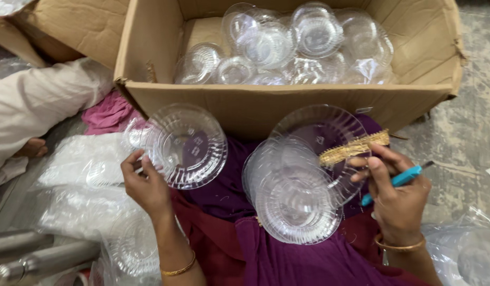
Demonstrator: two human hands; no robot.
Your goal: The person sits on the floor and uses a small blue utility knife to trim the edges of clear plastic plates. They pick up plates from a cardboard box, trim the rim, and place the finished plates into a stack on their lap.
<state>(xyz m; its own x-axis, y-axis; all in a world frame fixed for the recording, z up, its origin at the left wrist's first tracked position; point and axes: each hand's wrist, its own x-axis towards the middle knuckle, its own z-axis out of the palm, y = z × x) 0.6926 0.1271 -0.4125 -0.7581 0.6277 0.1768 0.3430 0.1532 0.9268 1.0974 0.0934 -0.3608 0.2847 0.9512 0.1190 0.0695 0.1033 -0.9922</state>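
My left hand (144,185) holds a clear ribbed plastic plate (185,145) by its left rim, tilted up in front of a cardboard box. My right hand (396,198) pinches a strip of gold lace trim (353,148) at its right end and also grips a blue-handled tool (398,180). The gold strip lies across the rim of a larger clear plate (314,127). Below it, a small stack of clear plates (295,198) rests on my purple-clothed lap (298,262).
The open cardboard box (287,103) in front holds several clear plastic plates (287,47). Clear plastic bags (86,185) with more plates lie at left. Another person's white sleeve (38,100) reaches in at far left. Metal tubes (33,257) lie at bottom left; bare concrete floor (467,132) at right.
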